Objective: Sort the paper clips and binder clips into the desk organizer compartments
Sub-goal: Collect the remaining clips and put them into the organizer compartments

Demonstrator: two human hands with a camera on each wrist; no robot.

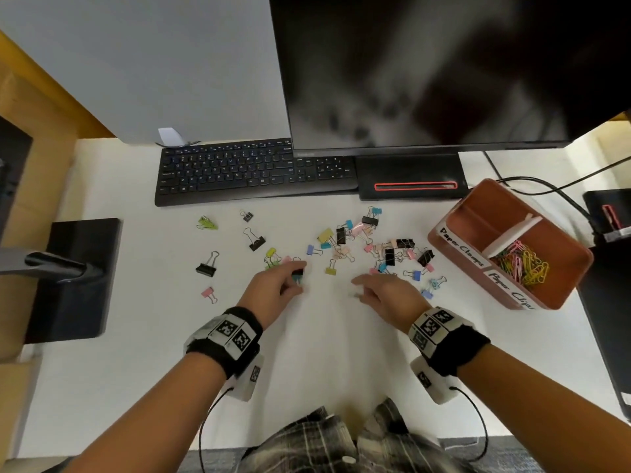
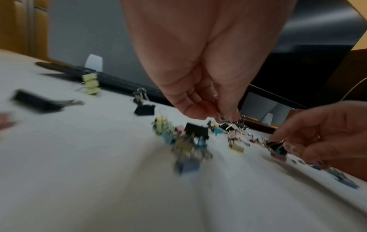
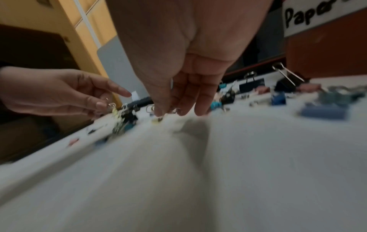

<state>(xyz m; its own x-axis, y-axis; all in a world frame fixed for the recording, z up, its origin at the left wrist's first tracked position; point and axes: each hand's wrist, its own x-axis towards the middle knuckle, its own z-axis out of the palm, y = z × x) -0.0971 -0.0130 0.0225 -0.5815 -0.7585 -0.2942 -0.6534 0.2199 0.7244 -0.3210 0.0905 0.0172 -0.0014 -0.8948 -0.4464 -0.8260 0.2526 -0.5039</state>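
Many coloured and black binder clips [image 1: 345,240] lie scattered on the white desk [image 1: 324,363] in front of the keyboard. My left hand [image 1: 296,278] pinches the wire handles of a small bunch of binder clips [image 2: 190,141], which hangs blurred under the fingertips [image 2: 198,113]. My right hand [image 1: 356,288] hovers low over the desk beside the pile, fingers [image 3: 200,103] hanging straight and holding nothing. The brown organizer [image 1: 566,264] stands at the right. Its near compartment, labelled Paper Clips, holds coloured paper clips [image 1: 522,264]. The far compartment [image 1: 478,223], labelled Paper Clamps, looks bare.
A black keyboard [image 1: 252,172] and a monitor [image 1: 426,70] on its stand base [image 1: 409,179] line the back. A black stand base [image 1: 75,278] sits at the left, cables [image 1: 546,189] and a dark device [image 1: 611,227] at the right.
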